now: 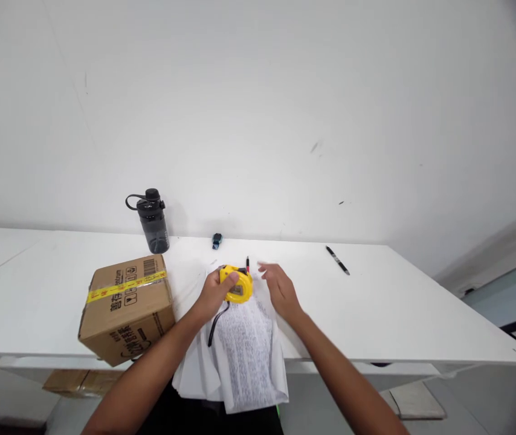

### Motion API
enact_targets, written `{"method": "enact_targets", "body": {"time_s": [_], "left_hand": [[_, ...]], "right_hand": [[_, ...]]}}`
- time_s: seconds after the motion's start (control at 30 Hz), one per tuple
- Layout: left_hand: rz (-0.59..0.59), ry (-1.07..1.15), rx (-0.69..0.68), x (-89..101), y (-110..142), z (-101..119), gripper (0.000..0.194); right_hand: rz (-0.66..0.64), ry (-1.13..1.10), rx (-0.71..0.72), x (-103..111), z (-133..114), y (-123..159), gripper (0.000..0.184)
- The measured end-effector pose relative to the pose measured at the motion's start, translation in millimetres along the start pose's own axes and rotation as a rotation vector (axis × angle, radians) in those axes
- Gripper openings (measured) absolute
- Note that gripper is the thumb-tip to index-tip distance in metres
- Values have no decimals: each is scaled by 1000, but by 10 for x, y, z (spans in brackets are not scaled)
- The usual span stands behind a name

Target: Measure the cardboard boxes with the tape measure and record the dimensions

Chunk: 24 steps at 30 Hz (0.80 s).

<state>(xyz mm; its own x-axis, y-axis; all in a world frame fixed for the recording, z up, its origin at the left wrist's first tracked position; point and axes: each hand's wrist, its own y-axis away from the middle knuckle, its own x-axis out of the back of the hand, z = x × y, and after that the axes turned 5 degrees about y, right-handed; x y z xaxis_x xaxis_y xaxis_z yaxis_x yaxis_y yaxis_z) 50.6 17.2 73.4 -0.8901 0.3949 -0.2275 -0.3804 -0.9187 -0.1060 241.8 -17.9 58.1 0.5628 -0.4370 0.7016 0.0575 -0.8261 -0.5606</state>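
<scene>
My left hand (pixel 216 291) is closed around a yellow tape measure (pixel 240 289), its thumb lying across the case. A black wrist strap (pixel 216 325) dangles from the tape measure. To the right, my right hand (pixel 281 291) is raised with its fingers apart and holds nothing that I can see. Beneath both hands lie sheets of densely written paper (pixel 246 356), drooping over the table's front edge. Just beyond the tape measure is a red and black pen (pixel 248 264), partly hidden by it.
A taped cardboard box (pixel 126 302) sits to the left, with a dark water bottle (pixel 153 226) behind it. Near the wall is a small dark blue object (pixel 217 241), perhaps a watch. A black pen (pixel 337 260) lies on the white table (pixel 376 314) at right.
</scene>
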Motion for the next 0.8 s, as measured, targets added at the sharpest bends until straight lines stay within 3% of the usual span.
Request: {"method": "enact_targets", "body": {"time_s": [0.03,0.07,0.1,0.23,0.33,0.5,0.63,0.73,0.8], "left_hand": [[36,-1,20,30,-138,-79,58],[51,-6,35,64,-250,-162,56],[53,-19,44,101,-333,-243,54],[17,-82,75,235,-421,-458,47],[-30,-122,100,277,-378,-496,43],[-50,-217,125,282,-384,-530,40],[-58,-267,110,296,-409,-565,43],[-57,-346,110,295,-398,-551,43],[-62,-376,116,290,-386,-533,43]], "right_hand": [[-148,250,-28,-33,148,-184,55],[-358,478,38,-81,275,-350,51],[-444,525,86,-140,378,-491,48],[-586,547,214,-368,578,-756,32],[-576,543,216,-418,651,-722,27],[-525,515,83,-368,807,-549,37],[-504,413,11,-399,907,-515,33],[-418,286,-79,-423,962,-551,23],[-319,180,-160,-422,969,-544,26]]}}
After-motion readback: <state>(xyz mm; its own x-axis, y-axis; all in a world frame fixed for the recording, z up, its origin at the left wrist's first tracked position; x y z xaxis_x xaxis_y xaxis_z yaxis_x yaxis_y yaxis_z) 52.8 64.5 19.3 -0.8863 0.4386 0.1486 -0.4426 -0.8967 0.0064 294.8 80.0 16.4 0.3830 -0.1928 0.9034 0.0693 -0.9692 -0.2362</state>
